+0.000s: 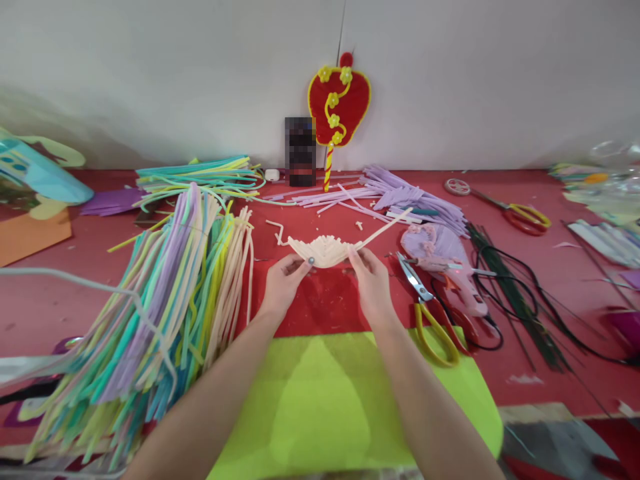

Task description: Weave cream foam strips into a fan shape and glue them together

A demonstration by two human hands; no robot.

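Observation:
Between my two hands is a cream fan-shaped piece made of pipe cleaners (324, 251), held just above the red table. My left hand (286, 283) pinches its left end between thumb and fingers. At its right end, my right hand (370, 280) grips the edge, where a long cream pipe cleaner (387, 225) sticks out up and to the right. A short bent cream pipe cleaner (278, 233) lies beyond my left hand. To the right of my right hand rest scissors (423, 293) with yellow handles and a pink glue gun (463, 273).
A large pile of coloured pipe cleaners (165, 287) covers the left side. Purple pipe cleaners (400, 190) lie at the back. A red fan-shaped ornament (350, 110) leans on the wall beside a blurred phone (301, 157). Black cable (540, 300) and green stems (520, 303) lie right; a lime sheet (320, 400) in front.

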